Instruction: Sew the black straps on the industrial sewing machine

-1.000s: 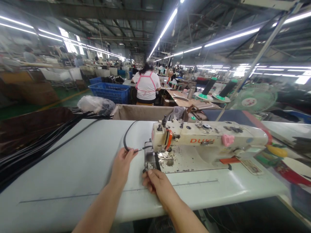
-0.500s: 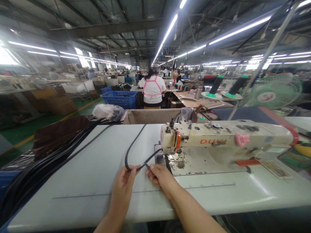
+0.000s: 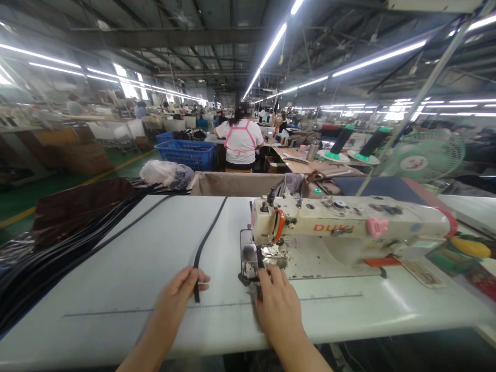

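A thin black strap [image 3: 203, 240] runs back across the white table, and my left hand [image 3: 180, 292] pinches it near its front end, which hangs just below the fingers. My right hand [image 3: 279, 305] is at the front of the sewing machine [image 3: 349, 222], left of its head. Its fingertips press on a short black strap piece [image 3: 260, 257] beside the presser foot. What look like small thread snips [image 3: 252, 290], partly hidden and blurred, are tucked in the same hand. A dark end lies on the table left of these fingers; I cannot tell what it belongs to.
A bundle of black straps [image 3: 73, 248] hangs over the table's left side. Behind the table are a fabric-lined bin [image 3: 236, 183] and a blue crate [image 3: 186, 153]. A co-worker [image 3: 242, 137] sits farther back. Thread cones [image 3: 341, 142] and a green fan [image 3: 422, 155] stand right.
The strap that ran from my left hand to the machine is now in two separate pieces. My right hand has moved right to the needle area; my left has shifted slightly left.
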Demonstrator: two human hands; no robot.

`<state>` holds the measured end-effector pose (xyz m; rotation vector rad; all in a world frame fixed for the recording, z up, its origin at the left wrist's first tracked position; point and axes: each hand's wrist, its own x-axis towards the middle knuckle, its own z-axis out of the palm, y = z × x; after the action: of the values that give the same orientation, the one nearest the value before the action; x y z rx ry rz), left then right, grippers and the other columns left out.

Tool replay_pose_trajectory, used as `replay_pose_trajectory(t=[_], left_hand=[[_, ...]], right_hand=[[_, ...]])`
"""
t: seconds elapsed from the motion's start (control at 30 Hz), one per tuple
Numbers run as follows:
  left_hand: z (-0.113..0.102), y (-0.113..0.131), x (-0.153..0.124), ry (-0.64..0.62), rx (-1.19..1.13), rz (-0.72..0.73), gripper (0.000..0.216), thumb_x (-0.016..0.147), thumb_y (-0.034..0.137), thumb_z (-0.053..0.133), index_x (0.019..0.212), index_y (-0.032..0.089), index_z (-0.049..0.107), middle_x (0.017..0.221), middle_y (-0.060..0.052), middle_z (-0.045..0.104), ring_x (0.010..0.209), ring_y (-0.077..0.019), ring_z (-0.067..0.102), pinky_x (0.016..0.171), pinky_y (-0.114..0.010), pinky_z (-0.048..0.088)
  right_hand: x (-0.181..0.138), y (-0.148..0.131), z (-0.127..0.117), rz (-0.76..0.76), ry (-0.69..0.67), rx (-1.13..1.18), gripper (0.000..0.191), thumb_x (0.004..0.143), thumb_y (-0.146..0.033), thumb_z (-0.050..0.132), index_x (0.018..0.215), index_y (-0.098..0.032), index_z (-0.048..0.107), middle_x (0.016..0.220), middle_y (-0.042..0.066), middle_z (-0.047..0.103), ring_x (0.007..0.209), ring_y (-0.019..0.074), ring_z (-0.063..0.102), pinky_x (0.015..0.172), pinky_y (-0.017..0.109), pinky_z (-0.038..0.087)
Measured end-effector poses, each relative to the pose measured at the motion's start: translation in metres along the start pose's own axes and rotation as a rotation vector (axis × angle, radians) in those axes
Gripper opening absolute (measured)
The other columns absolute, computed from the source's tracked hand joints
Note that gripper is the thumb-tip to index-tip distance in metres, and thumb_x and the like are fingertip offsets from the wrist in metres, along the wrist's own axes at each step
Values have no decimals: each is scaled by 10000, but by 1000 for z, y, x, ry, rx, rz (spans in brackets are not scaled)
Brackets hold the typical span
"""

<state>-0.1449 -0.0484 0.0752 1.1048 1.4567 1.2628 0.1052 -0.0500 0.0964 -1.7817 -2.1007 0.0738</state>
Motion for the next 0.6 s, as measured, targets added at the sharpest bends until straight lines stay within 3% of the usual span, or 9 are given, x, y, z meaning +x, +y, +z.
replay_pose_trajectory(t=[0.1,0.2,0.37,0.47,0.6], left_hand=[[-12,-1,7,-80,45,-108,570,718,739,731,883,193,747,811,-79,733,698,-222,682,674,-334,569],[-28,-4,15,-52,91,-140,650,647,665,774,1065,169,760,672,-28,675,579,-173,580,559,-284,463],[-75,-6,32,125,266,-95,695,647,642,688,1143,160,763,855,-81,757,533,-162,533,503,-288,395],[-122,3,41,262,554,57,550,732,591,591,1060,202,797,878,-80,767,611,-211,604,624,-335,487],[-209,23,35,515,878,245,507,842,498,475,1105,194,786,1062,-122,762,1027,-309,683,984,-403,507]], right_hand=[[-13,14,4,35,-69,-178,572,905,-80,592,1461,-211,565,1101,120,718,964,284,709,758,358,534],[-20,20,6,16,-175,-233,559,958,-91,524,1508,-191,539,995,107,758,826,250,750,672,320,537],[-20,21,5,-2,-279,-262,580,967,-62,433,1533,-149,522,1039,131,783,800,249,781,650,317,571],[-19,27,10,-21,-268,-227,564,998,-106,383,1547,-151,507,1106,140,789,816,242,793,667,312,592],[-14,47,23,-47,-222,-79,545,1049,-231,302,1544,-177,523,1158,153,790,805,250,805,700,337,627]])
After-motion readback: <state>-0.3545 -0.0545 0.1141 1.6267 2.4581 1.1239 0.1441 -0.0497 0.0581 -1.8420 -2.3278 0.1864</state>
